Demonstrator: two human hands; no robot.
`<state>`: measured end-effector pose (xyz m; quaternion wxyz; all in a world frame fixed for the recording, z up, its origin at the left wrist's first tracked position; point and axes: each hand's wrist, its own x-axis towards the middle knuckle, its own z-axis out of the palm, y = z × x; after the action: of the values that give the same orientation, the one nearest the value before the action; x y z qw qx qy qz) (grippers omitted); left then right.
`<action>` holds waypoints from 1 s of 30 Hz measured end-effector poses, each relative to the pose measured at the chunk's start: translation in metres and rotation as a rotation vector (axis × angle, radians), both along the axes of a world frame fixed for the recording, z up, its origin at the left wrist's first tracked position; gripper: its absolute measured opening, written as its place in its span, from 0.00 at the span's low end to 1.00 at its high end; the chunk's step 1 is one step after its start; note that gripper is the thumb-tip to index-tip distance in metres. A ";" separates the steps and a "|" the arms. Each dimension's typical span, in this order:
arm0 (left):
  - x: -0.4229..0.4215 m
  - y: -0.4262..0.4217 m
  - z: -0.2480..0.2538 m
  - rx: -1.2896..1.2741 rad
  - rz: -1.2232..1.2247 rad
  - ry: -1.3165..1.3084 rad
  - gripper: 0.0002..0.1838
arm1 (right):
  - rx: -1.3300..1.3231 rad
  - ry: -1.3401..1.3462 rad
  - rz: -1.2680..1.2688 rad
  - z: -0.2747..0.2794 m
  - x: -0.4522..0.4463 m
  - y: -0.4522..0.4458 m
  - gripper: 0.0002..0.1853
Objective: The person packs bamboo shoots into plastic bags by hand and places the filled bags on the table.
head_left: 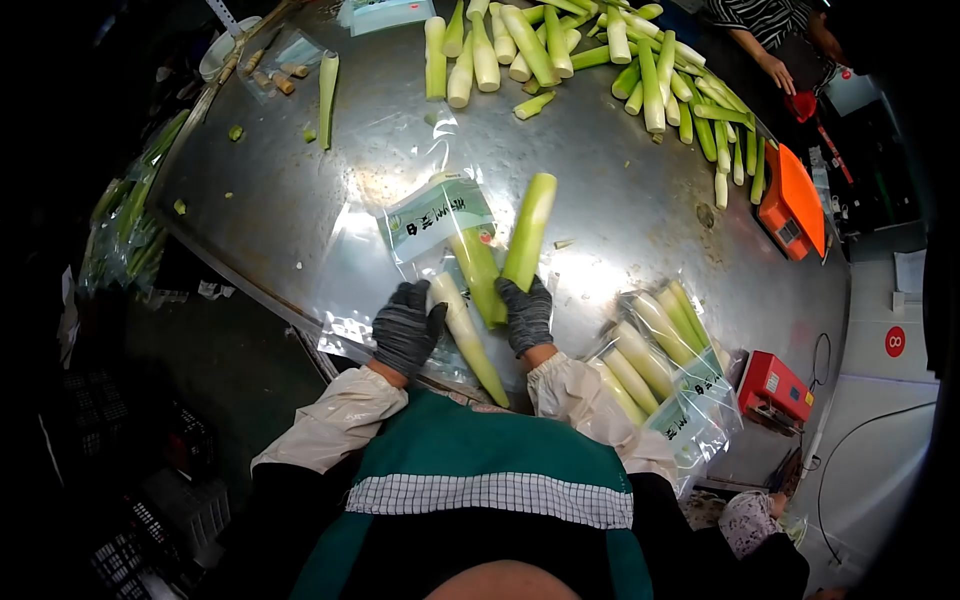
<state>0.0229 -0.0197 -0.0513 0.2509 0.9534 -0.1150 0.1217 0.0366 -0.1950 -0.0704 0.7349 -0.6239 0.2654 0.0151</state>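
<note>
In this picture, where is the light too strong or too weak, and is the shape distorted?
Head view: white glare on the metal table and shine on the filled bags; borders fall to black, crates at lower left barely readable; wide-angle distortion, table edges look curved.

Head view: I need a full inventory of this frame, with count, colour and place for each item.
Metal table: one, grey, centre.
Loose stalks: many, green and white, far side.
Lone stalk: one, green, far left.
Labelled bag: one, clear and pale green, middle, over a green stalk.
Held stalk: one, green, right hand.
Near stalk: one, white to green, beside left hand.
Packed stalks: several, white and green, bagged, near right.
Orange device: one, right edge.
Red box: one, near right.
Crates: several, dark, lower left; count unclear.
Co-worker's hand: one visible clearly, far right.
Left hand, right hand: two, grey-gloved.
</note>
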 end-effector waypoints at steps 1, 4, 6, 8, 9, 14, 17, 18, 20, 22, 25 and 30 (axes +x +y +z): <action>0.002 0.002 0.003 0.000 0.000 0.001 0.19 | 0.007 -0.014 -0.036 -0.010 -0.003 -0.008 0.14; 0.002 0.015 0.004 0.110 0.026 0.230 0.31 | -0.132 -0.014 -0.043 -0.006 -0.025 -0.039 0.12; 0.000 0.015 0.004 0.146 -0.007 0.234 0.31 | -0.149 -0.081 -0.055 0.020 -0.044 -0.049 0.09; -0.001 0.010 0.009 0.180 -0.049 0.238 0.32 | -0.185 -0.049 0.137 0.050 -0.071 -0.066 0.09; 0.000 0.005 0.013 0.153 -0.051 0.235 0.32 | -0.071 0.018 0.168 0.065 -0.083 -0.069 0.10; 0.007 -0.012 0.008 0.084 -0.033 0.140 0.28 | 0.009 0.316 0.485 0.087 -0.132 -0.096 0.17; 0.010 -0.013 0.002 0.121 -0.054 0.245 0.25 | -0.179 0.110 0.637 0.080 -0.141 -0.098 0.20; 0.011 -0.013 0.001 0.133 -0.063 0.201 0.21 | -0.254 0.105 0.686 0.081 -0.138 -0.098 0.20; 0.013 -0.013 -0.004 0.146 -0.074 0.155 0.17 | -0.160 0.238 0.682 0.084 -0.125 -0.091 0.20; 0.018 -0.012 -0.010 0.296 -0.132 0.132 0.08 | -0.063 0.365 0.676 0.081 -0.113 -0.083 0.20; 0.022 -0.010 -0.014 0.293 -0.192 0.075 0.06 | 0.115 0.426 0.597 0.072 -0.096 -0.072 0.21; 0.023 -0.008 0.014 0.147 -0.159 -0.053 0.06 | 0.138 0.361 0.611 0.075 -0.080 -0.053 0.18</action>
<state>0.0461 -0.0282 -0.0372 0.1863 0.9535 -0.2056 0.1179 -0.0432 -0.2481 0.0047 0.6781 -0.6106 0.1904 0.3620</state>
